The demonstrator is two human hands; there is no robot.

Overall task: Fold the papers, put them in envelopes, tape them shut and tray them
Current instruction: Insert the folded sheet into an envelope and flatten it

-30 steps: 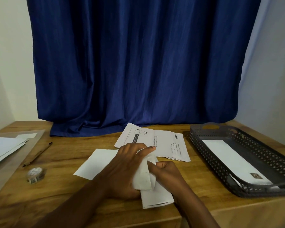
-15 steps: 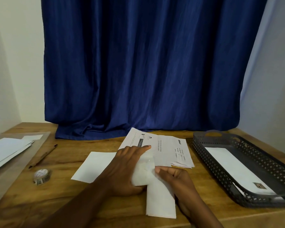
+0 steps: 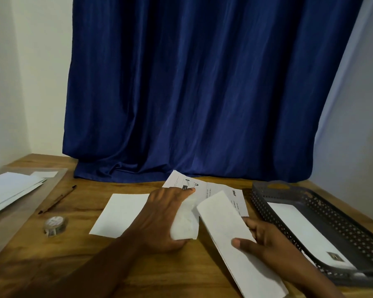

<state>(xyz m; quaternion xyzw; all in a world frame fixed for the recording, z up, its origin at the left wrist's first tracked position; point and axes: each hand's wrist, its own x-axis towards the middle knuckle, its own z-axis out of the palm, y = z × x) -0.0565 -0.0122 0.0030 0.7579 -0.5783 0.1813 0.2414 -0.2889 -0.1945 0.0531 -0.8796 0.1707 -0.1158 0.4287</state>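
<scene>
The right hand (image 3: 265,241) is pinching a long white envelope (image 3: 235,237), thumb on its upper face and fingers curled along its right edge, so that the envelope is angling from near the table edge up towards the printed papers (image 3: 213,190); this hold is probably keeping its mouth facing the other hand for loading. The left hand (image 3: 166,214) is gripping a folded paper (image 3: 184,222), thumb beneath and fingers curled over its top, with the forefinger reaching out onto the printed papers. The fold is lying just beside the envelope's left edge, apparently so it can be slid in; whether the two are touching cannot be told. A blank white sheet (image 3: 119,214) is lying flat on the wooden table (image 3: 84,254), partly under the left wrist. Further left, a tape roll (image 3: 55,225) is standing near a pen (image 3: 57,200), within reach for sealing, judging by the task. A stack of white envelopes (image 3: 11,188) is resting on a clear board at the far left. On the right, the dark perforated tray (image 3: 323,203) is holding one taped envelope (image 3: 306,231), suggesting one cycle finished. A blue curtain (image 3: 192,82) is hanging behind.
</scene>
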